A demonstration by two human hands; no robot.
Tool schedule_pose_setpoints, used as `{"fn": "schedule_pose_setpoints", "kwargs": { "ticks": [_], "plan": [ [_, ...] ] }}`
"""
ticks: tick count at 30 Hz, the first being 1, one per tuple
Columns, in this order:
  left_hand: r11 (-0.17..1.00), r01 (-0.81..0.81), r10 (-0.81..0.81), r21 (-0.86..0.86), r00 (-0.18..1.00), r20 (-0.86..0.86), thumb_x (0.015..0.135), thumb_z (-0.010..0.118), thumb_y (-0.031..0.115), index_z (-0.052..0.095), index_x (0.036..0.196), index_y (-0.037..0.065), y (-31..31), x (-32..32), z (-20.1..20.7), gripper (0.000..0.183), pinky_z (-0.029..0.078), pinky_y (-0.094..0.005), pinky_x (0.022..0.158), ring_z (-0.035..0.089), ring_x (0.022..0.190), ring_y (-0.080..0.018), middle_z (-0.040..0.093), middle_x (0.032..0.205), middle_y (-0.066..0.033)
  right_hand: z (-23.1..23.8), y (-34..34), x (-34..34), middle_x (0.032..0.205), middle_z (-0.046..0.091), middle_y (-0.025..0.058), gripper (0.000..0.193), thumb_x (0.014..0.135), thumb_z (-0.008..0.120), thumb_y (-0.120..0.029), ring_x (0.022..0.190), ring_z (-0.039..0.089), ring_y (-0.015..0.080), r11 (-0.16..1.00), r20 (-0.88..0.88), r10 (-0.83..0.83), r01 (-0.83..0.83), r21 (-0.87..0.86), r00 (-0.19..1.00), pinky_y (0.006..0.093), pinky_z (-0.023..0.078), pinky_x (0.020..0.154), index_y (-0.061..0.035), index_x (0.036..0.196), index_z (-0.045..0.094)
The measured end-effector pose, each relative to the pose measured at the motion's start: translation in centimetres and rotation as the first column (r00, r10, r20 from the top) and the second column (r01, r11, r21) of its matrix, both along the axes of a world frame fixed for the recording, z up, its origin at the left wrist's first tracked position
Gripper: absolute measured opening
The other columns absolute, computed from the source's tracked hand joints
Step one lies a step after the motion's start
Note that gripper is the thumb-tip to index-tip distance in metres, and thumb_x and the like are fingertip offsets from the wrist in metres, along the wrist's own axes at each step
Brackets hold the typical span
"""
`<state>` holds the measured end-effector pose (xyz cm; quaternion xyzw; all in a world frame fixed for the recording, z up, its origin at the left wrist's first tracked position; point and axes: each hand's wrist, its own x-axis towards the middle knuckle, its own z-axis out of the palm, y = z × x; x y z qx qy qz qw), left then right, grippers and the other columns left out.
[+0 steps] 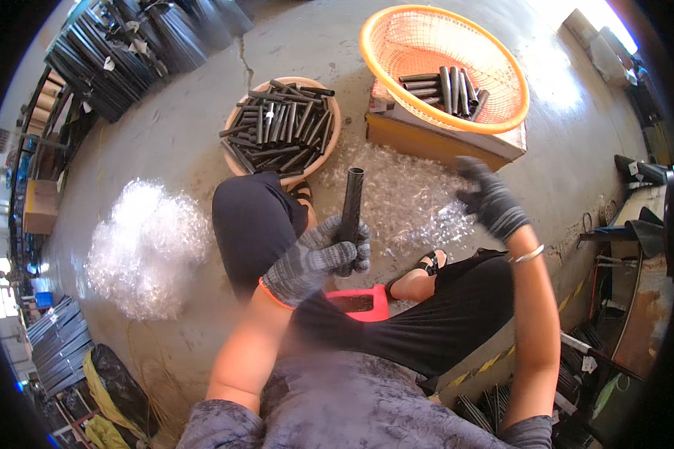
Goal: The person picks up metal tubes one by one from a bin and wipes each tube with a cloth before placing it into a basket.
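My left hand (311,262), in a grey knitted glove with an orange cuff edge, is wrapped round a short black tube (352,200). The tube stands nearly upright, its hollow upper end facing me. To the right, my gloved right hand (494,200) is raised with thumb and fingers apart and nothing visible in it. It is over a heap of clear plastic film scraps (408,198), slightly smeared by motion. Beyond my left knee stands a round basin (332,142) heaped with similar black tubes (281,123).
An orange mesh basket (442,45) with several black tubes sits on a cardboard box (427,138). A big pile of clear film (146,247) lies at left. Between my legs is a pink plastic stool (380,303). Bundles of long dark tubes (101,63) stand at the far left.
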<state>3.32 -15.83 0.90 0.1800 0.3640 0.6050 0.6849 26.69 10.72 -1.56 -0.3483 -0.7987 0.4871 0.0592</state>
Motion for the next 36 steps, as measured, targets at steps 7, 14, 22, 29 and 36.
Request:
{"fn": "schedule_pose_setpoints", "kwargs": {
  "ticks": [7, 14, 22, 29, 36],
  "plan": [
    [1.000, -0.010, 0.005, -0.029, 0.988, -0.157, 0.086, 0.065, 0.015, 0.052, 0.123, 0.002, 0.0, -0.4, 1.7, 0.042, 0.049, -0.0306, 0.081, 0.061, 0.091, -0.0181, 0.063, 0.103, -0.0077, -0.6, -4.9, -5.0, 0.102, 0.065, 0.0168, 0.027, 0.084, 0.062, -0.013, 0.093, 0.063, 0.0260, 0.946, -0.146, 0.322, -0.313, 0.080, 0.935, 0.0342, 0.049, 0.081, -0.0042, 0.110, 0.060],
    [0.999, 0.001, 0.000, 0.049, 1.000, -0.011, 0.086, 0.063, 0.013, 0.050, 0.125, 0.000, -0.1, 0.1, 0.7, 0.043, 0.048, -0.0328, 0.086, 0.061, 0.093, -0.0191, 0.063, 0.104, -0.0086, -0.3, 3.2, 0.8, 0.104, 0.063, 0.0209, 0.025, 0.084, 0.058, -0.018, 0.088, 0.063, 0.0360, 0.781, 0.530, -0.162, -0.220, 0.584, 0.832, 0.0433, 0.050, 0.074, -0.0057, 0.106, 0.061],
    [0.996, -0.046, 0.048, 0.073, 0.999, -0.025, 0.085, 0.065, 0.014, 0.050, 0.125, 0.004, -0.4, -0.3, 1.1, 0.044, 0.049, -0.0366, 0.085, 0.060, 0.095, -0.0219, 0.061, 0.107, -0.0083, -0.1, -7.8, -5.8, 0.114, 0.062, 0.0129, 0.031, 0.088, 0.057, -0.009, 0.103, 0.059, 0.0216, 0.924, -0.397, 0.370, -0.375, 0.069, 0.840, 0.0312, 0.046, 0.093, -0.0021, 0.117, 0.058],
    [0.991, -0.046, 0.045, 0.127, 0.999, 0.010, 0.086, 0.063, 0.012, 0.051, 0.123, 0.003, -0.9, -1.0, 0.6, 0.040, 0.050, -0.0378, 0.085, 0.060, 0.094, -0.0234, 0.060, 0.103, -0.0097, -3.1, 4.9, 4.4, 0.094, 0.065, 0.0195, 0.032, 0.083, 0.059, -0.015, 0.084, 0.061, 0.0383, 0.757, 0.496, -0.090, -0.265, 0.597, 0.864, 0.0441, 0.050, 0.072, -0.0058, 0.113, 0.057],
    [1.000, -0.017, 0.018, 0.015, 0.999, -0.039, 0.085, 0.064, 0.011, 0.052, 0.123, 0.003, 0.0, 0.4, 1.6, 0.041, 0.050, -0.0373, 0.084, 0.060, 0.094, -0.0212, 0.060, 0.104, -0.0085, 3.2, -10.0, -7.4, 0.103, 0.064, 0.0121, 0.042, 0.086, 0.059, -0.006, 0.089, 0.060, 0.0181, 0.903, -0.415, 0.379, -0.429, -0.031, 0.827, 0.0304, 0.049, 0.080, -0.0048, 0.127, 0.050]
  ]
}}
